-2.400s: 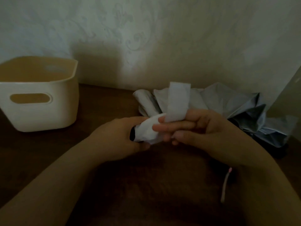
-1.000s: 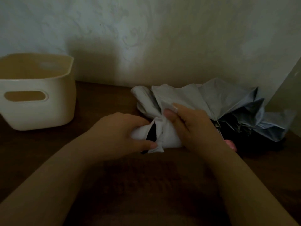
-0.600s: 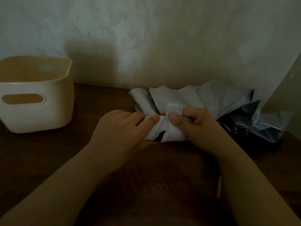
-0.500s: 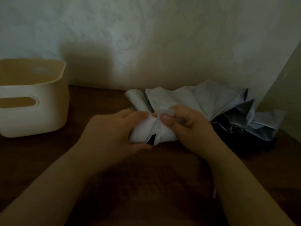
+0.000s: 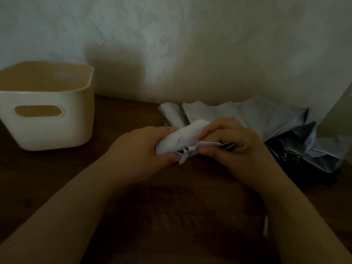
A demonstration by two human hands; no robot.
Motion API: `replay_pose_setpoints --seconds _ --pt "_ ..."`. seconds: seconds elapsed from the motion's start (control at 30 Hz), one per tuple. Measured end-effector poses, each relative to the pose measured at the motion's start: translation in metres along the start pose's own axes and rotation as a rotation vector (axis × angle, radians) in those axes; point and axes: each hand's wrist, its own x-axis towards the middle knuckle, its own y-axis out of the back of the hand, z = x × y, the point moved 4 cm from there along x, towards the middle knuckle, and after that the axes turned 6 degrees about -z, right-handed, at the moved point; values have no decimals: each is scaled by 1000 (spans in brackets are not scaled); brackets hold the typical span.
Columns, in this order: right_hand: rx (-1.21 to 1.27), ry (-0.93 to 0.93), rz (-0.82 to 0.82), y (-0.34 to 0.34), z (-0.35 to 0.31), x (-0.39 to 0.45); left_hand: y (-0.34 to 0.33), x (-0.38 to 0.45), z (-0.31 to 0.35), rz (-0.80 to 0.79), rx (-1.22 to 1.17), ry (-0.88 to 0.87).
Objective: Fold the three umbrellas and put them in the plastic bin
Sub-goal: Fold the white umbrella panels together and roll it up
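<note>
A white folded umbrella (image 5: 182,139) lies between my two hands above the dark wooden table (image 5: 114,168). My left hand (image 5: 141,149) grips its left end. My right hand (image 5: 234,143) pinches the white closing strap and fabric at its middle. Behind them, against the wall, lies a loose heap of pale grey umbrella fabric (image 5: 266,122) with dark parts underneath; how many umbrellas it holds I cannot tell. The cream plastic bin (image 5: 47,130) stands at the left with its handle slot facing me, and what shows of its inside is bare.
A patterned wall (image 5: 171,44) closes the back of the table. A pale panel (image 5: 341,119) stands at the far right edge. A thin light cord (image 5: 265,225) hangs below my right wrist.
The white strap stood up over my right fingers; it has since been brought down around the umbrella. Both hands have stayed on the bundle, turning and squeezing it.
</note>
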Motion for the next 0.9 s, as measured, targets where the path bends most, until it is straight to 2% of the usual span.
replay_pose_setpoints --seconds 0.1,0.4,0.57,0.7,0.83,0.9 --pt "-26 2 -72 -2 -3 -1 -2 -1 3 7 53 5" --pt "-161 -24 117 -3 -1 -3 -10 0 13 91 224 -34" --pt "-261 23 85 -8 -3 0 -10 -1 20 53 303 -55" --pt "-126 -139 86 -9 5 -1 -8 -2 23 77 373 -82" --pt "-103 -268 233 -5 4 -1 -7 -4 27 107 420 -134" --pt "-96 -337 247 -3 3 0 -9 -4 28 169 454 -194"
